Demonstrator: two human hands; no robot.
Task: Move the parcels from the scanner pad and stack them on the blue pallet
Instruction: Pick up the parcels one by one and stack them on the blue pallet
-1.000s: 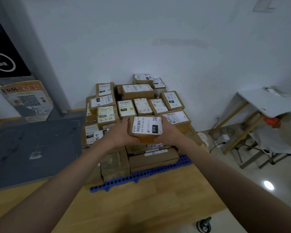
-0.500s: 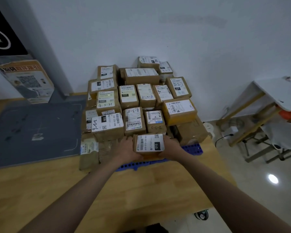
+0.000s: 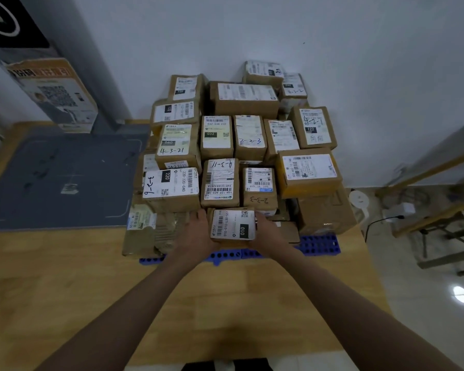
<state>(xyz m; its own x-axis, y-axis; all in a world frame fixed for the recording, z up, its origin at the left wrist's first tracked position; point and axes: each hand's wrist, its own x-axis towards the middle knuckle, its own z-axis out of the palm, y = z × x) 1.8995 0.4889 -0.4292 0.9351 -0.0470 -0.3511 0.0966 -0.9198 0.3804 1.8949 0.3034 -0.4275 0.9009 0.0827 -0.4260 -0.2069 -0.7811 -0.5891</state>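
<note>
1. Blue pallet [image 3: 319, 243]: only its perforated front edge shows; the rest lies hidden under the stacked parcels [image 3: 241, 140].
2. Left-front parcels of the stack: wrapping crumpled, labels too blurred to read.
3. Lower layers of the stack: largely covered by the boxes above; their count cannot be told.
4. Small parcel marked "010" [image 3: 232, 224]: brown carton, white label facing up, at the front of the stack, just below the boxes marked "4-3-11" [image 3: 220, 180] and "2-3-3" [image 3: 259, 187]. Its underside is hidden, so whether it rests on the stack cannot be told.
5. Left hand [image 3: 196, 234]: grasps the left side of the "010" parcel, fingers curled round its edge.
6. Right hand [image 3: 267, 231]: grasps the right side of the same parcel; fingertips hidden behind the carton.
7. Grey scanner pad [image 3: 62, 180]: lies on the wooden table [image 3: 65, 290], left of the pallet; a small pale item on it is too blurred to identify.
</note>
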